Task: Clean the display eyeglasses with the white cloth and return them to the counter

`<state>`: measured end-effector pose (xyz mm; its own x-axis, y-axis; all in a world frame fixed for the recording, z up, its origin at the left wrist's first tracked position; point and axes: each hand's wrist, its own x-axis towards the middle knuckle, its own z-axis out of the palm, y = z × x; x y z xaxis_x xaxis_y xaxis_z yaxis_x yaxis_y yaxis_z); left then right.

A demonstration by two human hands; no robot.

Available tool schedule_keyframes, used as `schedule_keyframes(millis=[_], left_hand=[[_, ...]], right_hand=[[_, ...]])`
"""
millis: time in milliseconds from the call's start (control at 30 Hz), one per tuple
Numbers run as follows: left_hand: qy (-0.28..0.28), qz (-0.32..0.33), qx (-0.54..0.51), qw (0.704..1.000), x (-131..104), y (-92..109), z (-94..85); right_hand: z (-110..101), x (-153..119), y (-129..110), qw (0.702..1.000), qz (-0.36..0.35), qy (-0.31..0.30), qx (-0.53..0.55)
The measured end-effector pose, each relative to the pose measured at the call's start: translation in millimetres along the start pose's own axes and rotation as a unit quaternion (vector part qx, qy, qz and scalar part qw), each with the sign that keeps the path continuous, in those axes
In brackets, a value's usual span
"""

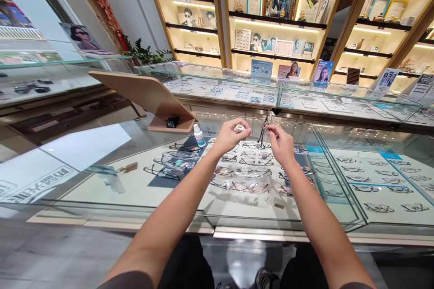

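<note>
Over the glass counter, my right hand (282, 144) pinches a pair of eyeglasses (262, 132), held upright and seen nearly edge-on. To its left, my left hand (232, 135) is closed around a small white cloth (239, 128); only a crumpled bit of it shows between the fingers, and it is apart from the eyeglasses. Rows of eyeglass frames (254, 171) lie in the display case (190, 210) beneath both hands. Left of my left hand stands a small white bottle (199, 136) with a blue-marked label.
A wood-backed tabletop mirror (142, 95) leans on its base at the counter's left. Farther right, another case section holds several glasses (379, 207). Behind the counter is a second glass showcase (220, 83), with lit shelves (274, 18) beyond.
</note>
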<state>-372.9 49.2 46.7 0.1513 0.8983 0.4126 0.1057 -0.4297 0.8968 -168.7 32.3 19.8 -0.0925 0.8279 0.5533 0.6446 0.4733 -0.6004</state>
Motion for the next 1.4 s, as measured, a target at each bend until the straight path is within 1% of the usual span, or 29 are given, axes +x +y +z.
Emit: schedule_keyframes(millis=[100,200,267,367,500,633,700,800,867,933,1000,1067,1133,1200,1300,1400], left_hand=[[-0.013,-0.076,-0.033,0.997,-5,-18,6.0],[-0.017,-0.132,-0.057,0.990,-8,-24,12.6],[-0.012,-0.152,-0.073,0.986,-8,-25,14.9],[-0.017,-0.167,-0.084,0.982,-8,-27,14.3],[-0.049,-0.190,-0.099,0.976,-9,-27,12.3],[-0.040,-0.195,-0.101,0.975,-10,-24,14.0],[-0.040,-0.195,-0.126,0.972,-8,-23,14.6],[-0.047,-0.196,-0.197,0.959,-5,-23,12.9],[-0.056,-0.200,-0.253,0.945,-2,-23,8.6],[-0.072,-0.211,-0.313,0.923,2,-23,0.9],[-0.092,-0.242,-0.372,0.891,5,-23,-9.9],[-0.100,-0.286,-0.422,0.854,8,-23,-22.4],[-0.091,-0.322,-0.465,0.819,10,-22,-33.9],[-0.068,-0.342,-0.500,0.793,11,-22,-41.6],[-0.032,-0.339,-0.545,0.766,10,-20,-43.0],[-0.019,-0.322,-0.575,0.752,9,-18,-34.4]], right_hand=[[3,-3,-3,1.000,-0.012,-0.015,-0.007],[5,-7,-5,0.999,-0.034,-0.026,-0.010],[6,-8,-6,0.998,-0.044,-0.034,-0.009],[8,-10,-7,0.998,-0.044,-0.038,-0.001],[9,-11,-7,0.998,-0.041,-0.038,0.002],[8,-10,-4,0.998,-0.038,-0.043,-0.018],[7,-9,-3,0.998,-0.037,-0.040,-0.021],[5,-8,-2,0.999,-0.033,-0.038,-0.016],[4,-7,-2,0.999,-0.033,-0.039,0.002],[5,-6,0,0.998,-0.041,-0.029,0.043],[5,-5,3,0.994,-0.050,-0.009,0.101],[4,-4,5,0.985,-0.055,0.004,0.161],[2,-3,7,0.976,-0.057,0.004,0.209],[0,-2,7,0.968,-0.058,-0.003,0.244],[1,-2,6,0.961,-0.049,-0.006,0.272],[4,-3,5,0.962,-0.050,0.018,0.269]])
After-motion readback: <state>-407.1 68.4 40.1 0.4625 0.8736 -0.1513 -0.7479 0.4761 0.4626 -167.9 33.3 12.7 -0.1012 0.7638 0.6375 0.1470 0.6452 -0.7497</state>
